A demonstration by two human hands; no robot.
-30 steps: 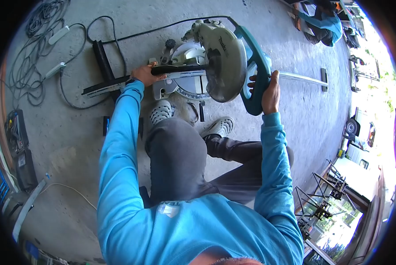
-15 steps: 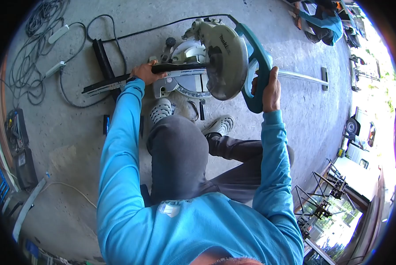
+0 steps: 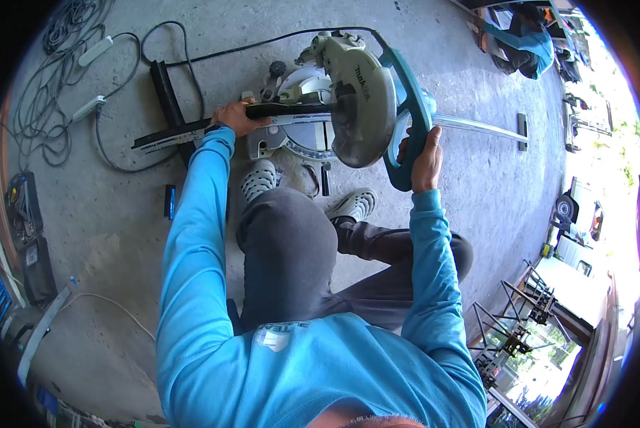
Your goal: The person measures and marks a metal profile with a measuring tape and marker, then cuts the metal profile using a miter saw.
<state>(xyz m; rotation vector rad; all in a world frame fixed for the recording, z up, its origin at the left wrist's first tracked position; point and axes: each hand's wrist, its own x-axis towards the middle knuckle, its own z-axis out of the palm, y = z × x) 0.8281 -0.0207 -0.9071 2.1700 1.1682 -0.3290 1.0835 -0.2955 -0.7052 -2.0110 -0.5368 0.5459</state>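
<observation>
- Teal and grey, the mitre saw [image 3: 334, 100] sits on the concrete floor [image 3: 120, 228] at about 12 o'clock in the view. Its round blade guard [image 3: 363, 107] is tipped down over the saw table.
- The right hand [image 3: 423, 153] is wrapped tight around the saw's teal handle [image 3: 405, 121], at 3 o'clock from the guard, with the fingers closed fully round the grip.
- The left hand [image 3: 235, 118] lies at 9 o'clock from the guard. It is curled down over a long dark strip [image 3: 170, 137], with the palm pressing on it and the fingers bent over its far edge.
- The dark strip runs from 9 o'clock across the saw table and passes under the blade guard.
- A pale rail [image 3: 477, 127] stretches away from the saw towards 3 o'clock, lying on the floor.
- The person's two pale shoes [image 3: 261, 178] rest just beside the saw base at 6 o'clock.
- White power strips [image 3: 88, 107] and looped cables [image 3: 41, 121] lie at 10 o'clock, well apart from the saw.
- Another person in a teal top [image 3: 527, 39] is at 1 o'clock, far off.
</observation>
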